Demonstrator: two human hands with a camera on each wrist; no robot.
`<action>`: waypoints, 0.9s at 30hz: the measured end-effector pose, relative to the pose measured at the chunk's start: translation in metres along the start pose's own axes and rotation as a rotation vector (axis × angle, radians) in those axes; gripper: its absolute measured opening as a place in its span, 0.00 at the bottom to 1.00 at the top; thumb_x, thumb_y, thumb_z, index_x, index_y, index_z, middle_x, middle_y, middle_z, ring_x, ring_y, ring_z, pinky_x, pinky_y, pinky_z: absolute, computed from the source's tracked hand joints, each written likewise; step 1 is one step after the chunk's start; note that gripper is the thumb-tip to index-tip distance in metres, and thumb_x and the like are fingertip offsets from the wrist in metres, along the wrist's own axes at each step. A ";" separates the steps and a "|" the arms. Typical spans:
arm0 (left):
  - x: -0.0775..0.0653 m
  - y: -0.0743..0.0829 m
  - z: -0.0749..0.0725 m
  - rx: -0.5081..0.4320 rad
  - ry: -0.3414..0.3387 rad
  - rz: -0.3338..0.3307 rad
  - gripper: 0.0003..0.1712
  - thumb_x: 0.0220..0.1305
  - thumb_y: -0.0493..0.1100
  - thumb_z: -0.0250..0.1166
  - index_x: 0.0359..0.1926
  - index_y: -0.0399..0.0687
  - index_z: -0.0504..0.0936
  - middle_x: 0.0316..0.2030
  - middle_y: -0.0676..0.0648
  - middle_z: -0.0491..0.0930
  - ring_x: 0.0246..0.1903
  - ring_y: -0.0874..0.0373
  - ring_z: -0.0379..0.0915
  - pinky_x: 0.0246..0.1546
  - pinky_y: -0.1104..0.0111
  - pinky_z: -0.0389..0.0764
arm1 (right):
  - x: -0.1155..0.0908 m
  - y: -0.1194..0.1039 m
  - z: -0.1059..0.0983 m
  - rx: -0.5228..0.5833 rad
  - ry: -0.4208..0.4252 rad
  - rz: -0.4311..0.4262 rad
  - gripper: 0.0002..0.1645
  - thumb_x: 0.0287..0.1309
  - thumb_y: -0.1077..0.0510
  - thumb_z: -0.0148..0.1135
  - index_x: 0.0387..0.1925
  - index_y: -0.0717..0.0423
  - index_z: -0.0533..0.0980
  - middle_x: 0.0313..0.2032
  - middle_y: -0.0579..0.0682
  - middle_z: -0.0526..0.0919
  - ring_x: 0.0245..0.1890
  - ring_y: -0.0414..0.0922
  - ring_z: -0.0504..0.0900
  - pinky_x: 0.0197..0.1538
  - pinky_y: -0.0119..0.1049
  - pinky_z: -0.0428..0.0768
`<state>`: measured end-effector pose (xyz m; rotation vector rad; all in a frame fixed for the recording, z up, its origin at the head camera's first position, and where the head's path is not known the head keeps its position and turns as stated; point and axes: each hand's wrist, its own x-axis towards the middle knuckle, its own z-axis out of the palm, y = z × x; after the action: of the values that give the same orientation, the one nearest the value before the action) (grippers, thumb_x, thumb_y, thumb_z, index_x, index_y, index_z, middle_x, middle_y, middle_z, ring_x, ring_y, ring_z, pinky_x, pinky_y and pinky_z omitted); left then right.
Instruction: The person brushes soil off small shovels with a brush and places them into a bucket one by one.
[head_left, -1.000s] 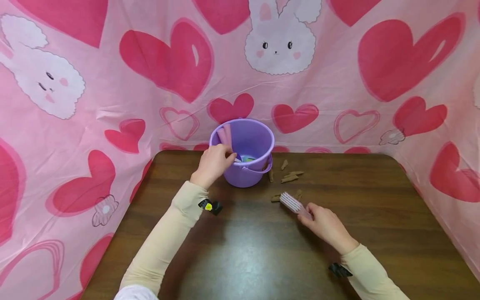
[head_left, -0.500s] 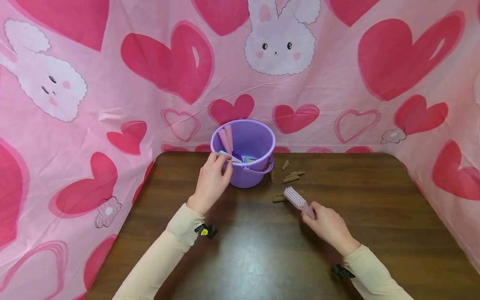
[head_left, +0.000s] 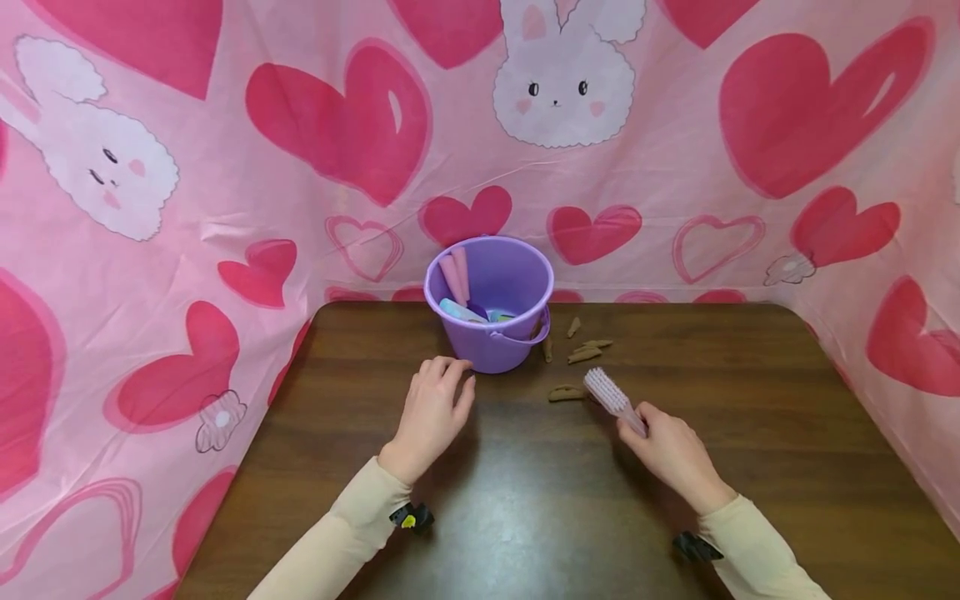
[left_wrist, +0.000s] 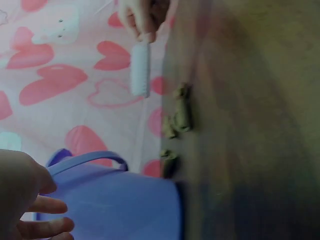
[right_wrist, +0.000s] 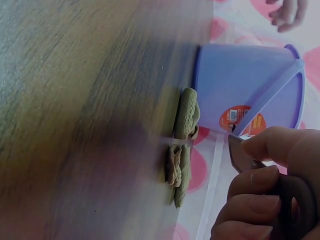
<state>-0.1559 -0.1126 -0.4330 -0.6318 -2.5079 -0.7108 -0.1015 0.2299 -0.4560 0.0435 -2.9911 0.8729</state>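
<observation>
My right hand (head_left: 675, 454) grips the handle of a pale pink brush (head_left: 609, 392), its white bristles turned up and its head at the far left end. My left hand (head_left: 429, 412) is in front of the bucket, fingers loosely bent and holding nothing that I can see. A purple bucket (head_left: 487, 348) stands upright at the back of the table. In it lean two pink handle-like pieces (head_left: 454, 277), with a light blue piece (head_left: 459, 310) near the front rim. Deeper contents are partly hidden. A brown, lumpy piece (head_left: 566, 392) lies just left of the brush head.
More brown pieces (head_left: 585, 355) are scattered right of the bucket on the brown wooden table (head_left: 495, 508). The bucket's handle (head_left: 528, 336) hangs down at its right front. A pink cloth (head_left: 360, 167) with hearts and rabbits surrounds the table at the back and sides.
My left hand has drawn back from the bucket rim toward the front, leaving the light blue piece in view inside. My right hand has shifted slightly right with the brush.
</observation>
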 end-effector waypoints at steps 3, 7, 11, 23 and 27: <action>-0.008 0.001 0.005 0.019 -0.041 -0.007 0.12 0.71 0.40 0.66 0.52 0.39 0.85 0.44 0.41 0.82 0.45 0.43 0.75 0.44 0.52 0.75 | 0.000 0.002 0.000 0.000 0.008 0.000 0.13 0.66 0.52 0.63 0.30 0.55 0.72 0.19 0.47 0.70 0.19 0.45 0.68 0.24 0.40 0.65; -0.017 0.001 0.010 0.064 -0.084 -0.011 0.16 0.72 0.42 0.66 0.56 0.39 0.84 0.48 0.40 0.82 0.48 0.41 0.76 0.45 0.50 0.75 | 0.000 0.004 0.000 0.001 0.012 0.005 0.13 0.66 0.52 0.63 0.31 0.56 0.74 0.20 0.47 0.71 0.20 0.45 0.68 0.24 0.40 0.66; -0.027 -0.001 0.014 0.090 -0.110 -0.031 0.19 0.75 0.46 0.62 0.59 0.40 0.83 0.53 0.39 0.82 0.53 0.40 0.76 0.47 0.48 0.75 | 0.000 0.006 0.001 0.007 0.003 0.020 0.14 0.66 0.51 0.63 0.32 0.57 0.74 0.21 0.48 0.73 0.21 0.45 0.68 0.25 0.40 0.67; -0.045 -0.007 0.016 0.109 -0.190 -0.112 0.24 0.78 0.51 0.59 0.64 0.41 0.80 0.60 0.37 0.79 0.60 0.39 0.73 0.52 0.46 0.74 | -0.001 0.023 0.000 -0.002 0.006 0.074 0.16 0.67 0.51 0.63 0.41 0.62 0.75 0.28 0.53 0.81 0.23 0.48 0.74 0.28 0.44 0.72; -0.046 -0.008 0.016 0.114 -0.192 -0.126 0.24 0.78 0.51 0.59 0.64 0.41 0.80 0.59 0.36 0.79 0.59 0.38 0.73 0.52 0.45 0.74 | -0.002 0.034 -0.002 -0.016 0.017 0.084 0.16 0.68 0.51 0.62 0.41 0.63 0.75 0.27 0.53 0.81 0.22 0.48 0.73 0.27 0.43 0.72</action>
<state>-0.1283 -0.1231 -0.4722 -0.5273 -2.7633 -0.5695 -0.1008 0.2596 -0.4727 -0.0898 -3.0034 0.8528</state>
